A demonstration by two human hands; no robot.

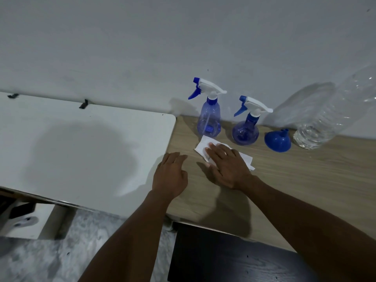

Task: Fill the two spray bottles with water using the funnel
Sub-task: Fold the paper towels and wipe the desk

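Neither grip holds anything: your right hand [227, 165] lies flat on the tissue [203, 146], pinning it; your left hand [171, 174] hovers open at its nine o'clock.

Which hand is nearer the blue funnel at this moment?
The right hand. It lies flat on the white tissue, left of and in front of the blue funnel. The left hand sits farther left, at the wooden table's edge.

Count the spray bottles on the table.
2. The taller spray bottle stands near the wall behind the paper towel; the rounder spray bottle stands between it and the funnel.
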